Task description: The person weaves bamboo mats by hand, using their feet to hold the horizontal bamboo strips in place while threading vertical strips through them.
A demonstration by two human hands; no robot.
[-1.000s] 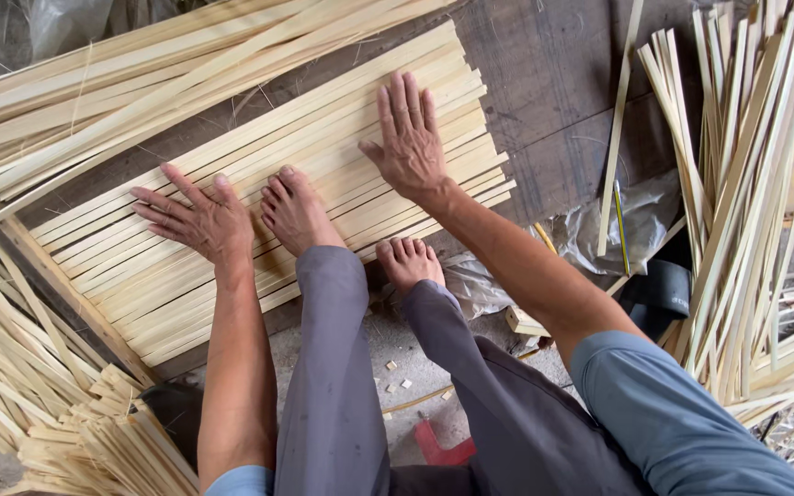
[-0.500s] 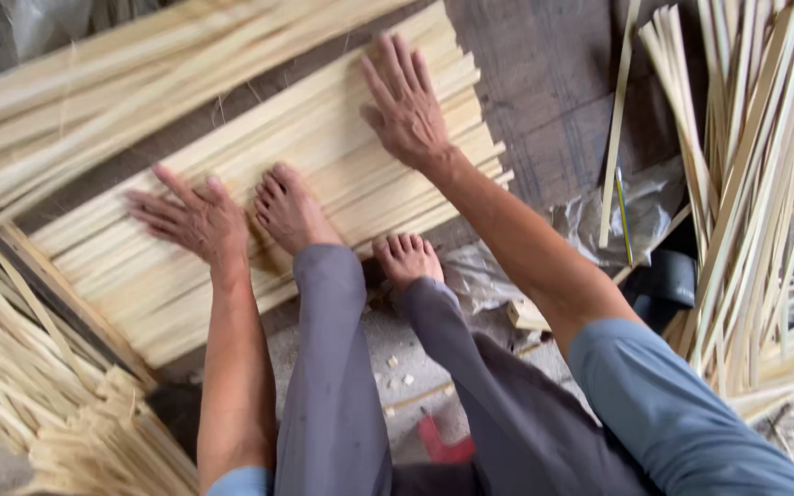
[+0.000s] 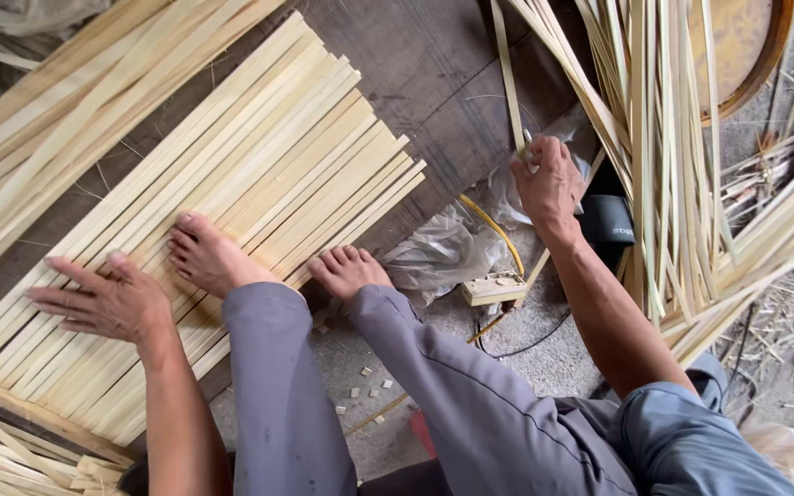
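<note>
My left hand point(image 3: 103, 298) lies flat with spread fingers on a mat of pale bamboo strips point(image 3: 259, 156) laid side by side on the floor. Both of my bare feet press on the mat's near edge, the left foot point(image 3: 209, 257) beside that hand and the right foot point(image 3: 349, 269) at the strips' ends. My right hand point(image 3: 549, 179) is off to the right, fingers closed around a single long bamboo strip point(image 3: 505, 69) that runs up out of view, next to a loose pile of strips point(image 3: 663, 138).
More bamboo strips lie in heaps at the upper left point(image 3: 57, 101) and lower left point(image 3: 2, 450). Crumpled clear plastic point(image 3: 443, 253), a power strip with a yellow cable point(image 3: 493, 287), a dark cylindrical object point(image 3: 606, 220) and a round wooden rim point(image 3: 765, 55) sit near the right hand.
My right hand left the mat, swung to the right and closed on a single strip by the loose pile. My left hand and both feet stayed on the mat.
</note>
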